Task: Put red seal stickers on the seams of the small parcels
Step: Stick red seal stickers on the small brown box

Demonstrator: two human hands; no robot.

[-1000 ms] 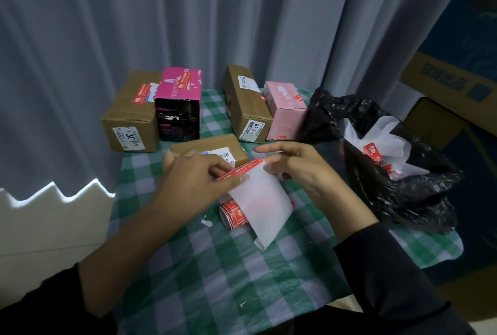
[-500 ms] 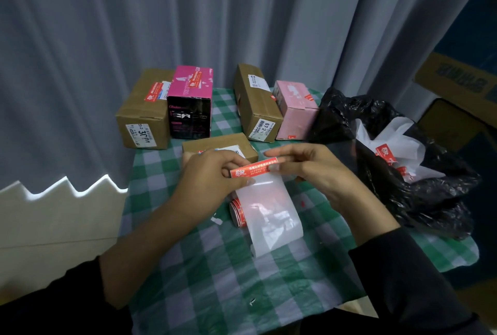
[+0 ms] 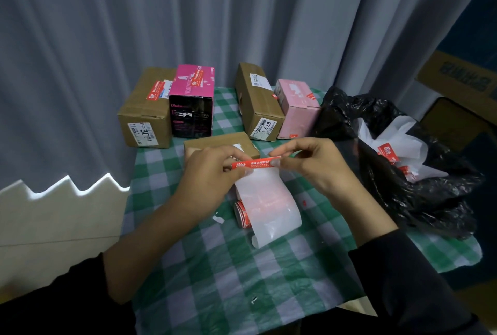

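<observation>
- Since a second ago the red sticker [image 3: 255, 164] has gone from tilted to level; it is now peeled off the white backing strip [image 3: 269, 205], which hangs below the grip.
- Left hand [image 3: 212, 176] pinches the sticker's left end between thumb and fingers; right hand [image 3: 314, 165] pinches its right end with thumb and forefinger. Sticker stretched flat between them, above the table.
- Sticker: thin glossy red strip, white Chinese characters, not readable.
- Backing strip: smooth, translucent, curling back to the sticker roll [image 3: 242, 213] lying just below the grip on the tablecloth [image 3: 220, 275], green-and-white check, wrinkled.
- Small brown cardboard box [image 3: 217, 142] just behind the hands, white label partly hidden.
- Farther behind, left: brown box [image 3: 146, 111], already has a red sticker on top, label reads "30"; beside it, touching, a pink-and-black box [image 3: 192, 100], glossy, also stickered.
- Behind, right: long brown box [image 3: 256, 103], label "67-2"; pale pink box [image 3: 298, 106] against it.
- Right of the grip: crinkly black plastic bag [image 3: 398, 178] with white backing scraps inside.
- Grey pleated curtain [image 3: 188, 12] behind.
</observation>
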